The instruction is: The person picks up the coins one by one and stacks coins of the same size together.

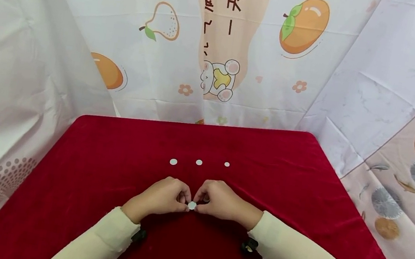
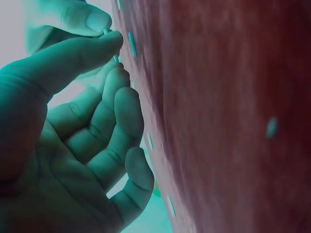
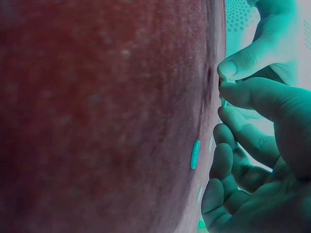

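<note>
A small, thin white disc (image 1: 192, 205) is held between both hands above the red cloth, near the middle of the table. My left hand (image 1: 166, 197) pinches its left edge between thumb and index finger. From the other side, my right hand (image 1: 220, 201) pinches the right edge in the same way. The two thumbs nearly meet in the left wrist view, with the disc's thin edge (image 2: 116, 58) showing beside them. The other fingers of both hands are loosely curled. Beyond the hands lie a left disc (image 1: 173, 162), a middle disc (image 1: 199, 162) and a right disc (image 1: 227, 164) in a row.
A red velvety cloth (image 1: 109, 151) covers the table. Further small discs show edge-on in the wrist views, one lying apart (image 2: 272, 127). Printed curtains (image 1: 120, 11) hang behind the table and along both sides.
</note>
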`<state>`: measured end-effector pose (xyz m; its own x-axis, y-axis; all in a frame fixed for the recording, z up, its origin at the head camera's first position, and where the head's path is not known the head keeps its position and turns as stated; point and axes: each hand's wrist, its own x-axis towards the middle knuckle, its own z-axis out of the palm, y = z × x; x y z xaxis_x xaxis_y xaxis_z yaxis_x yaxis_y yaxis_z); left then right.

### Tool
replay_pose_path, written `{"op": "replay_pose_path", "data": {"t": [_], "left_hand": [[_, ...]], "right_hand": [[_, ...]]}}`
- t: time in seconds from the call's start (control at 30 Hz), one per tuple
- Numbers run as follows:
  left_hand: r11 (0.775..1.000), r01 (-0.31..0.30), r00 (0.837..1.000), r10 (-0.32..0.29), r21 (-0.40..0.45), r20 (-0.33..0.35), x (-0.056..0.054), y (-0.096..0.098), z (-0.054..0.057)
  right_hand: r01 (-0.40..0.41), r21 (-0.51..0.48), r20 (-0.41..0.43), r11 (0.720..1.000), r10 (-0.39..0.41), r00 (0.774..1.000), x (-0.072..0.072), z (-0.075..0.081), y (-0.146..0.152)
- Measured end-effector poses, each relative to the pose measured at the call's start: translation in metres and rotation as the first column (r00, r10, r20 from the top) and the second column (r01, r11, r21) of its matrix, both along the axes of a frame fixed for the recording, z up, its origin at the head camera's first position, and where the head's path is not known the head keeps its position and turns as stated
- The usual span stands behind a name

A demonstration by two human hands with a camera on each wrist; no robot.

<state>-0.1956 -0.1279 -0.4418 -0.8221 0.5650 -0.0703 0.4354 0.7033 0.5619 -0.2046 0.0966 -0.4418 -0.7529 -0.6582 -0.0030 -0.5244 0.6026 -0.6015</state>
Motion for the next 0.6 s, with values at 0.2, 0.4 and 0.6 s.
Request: {"op": "replay_pose_path", "data": {"t": [0.2,0.4,0.6], "left_hand": [[1.0,-0.018,1.0,0.018,-0.017,-0.003,0.0065,0.0053,-0.0036],[0.999,-0.026,1.0,0.026,-0.046,0.0,0.007,0.0073,-0.0075],[0.998,-0.02,0.999,0.021,-0.063,0.023,0.0016,0.0116,-0.0059]], "right_hand": [[-0.018,0.019,-0.005,1.0,0.018,1.0,0.003,-0.0049,0.0017],[-0.024,0.044,-0.017,0.999,0.025,1.0,0.0037,-0.0084,0.0002],[-0.015,0.055,-0.025,0.998,0.016,1.0,0.0029,-0.0079,0.0027]]}}
